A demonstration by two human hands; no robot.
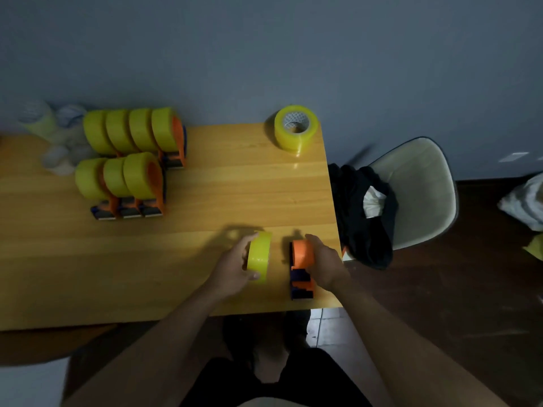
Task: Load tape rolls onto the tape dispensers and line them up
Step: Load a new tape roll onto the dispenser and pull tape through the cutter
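Observation:
My left hand (233, 267) grips a yellow tape roll (260, 255) standing on edge near the front of the wooden table (235, 195). Just to its right, my right hand (324, 264) holds an orange and blue tape dispenser (301, 271) with no roll on it. A small gap separates roll and dispenser. At the back left, several loaded dispensers stand in two rows, the rear row (138, 132) and the front row (120, 183). A stack of loose yellow rolls (296, 127) stands at the table's far right corner.
A beige chair (423, 189) with dark clothing (363, 212) on it stands right of the table. Blurred pale objects (55, 133) lie at the far left of the table. A grey wall rises behind. The table's right edge is close to my right hand.

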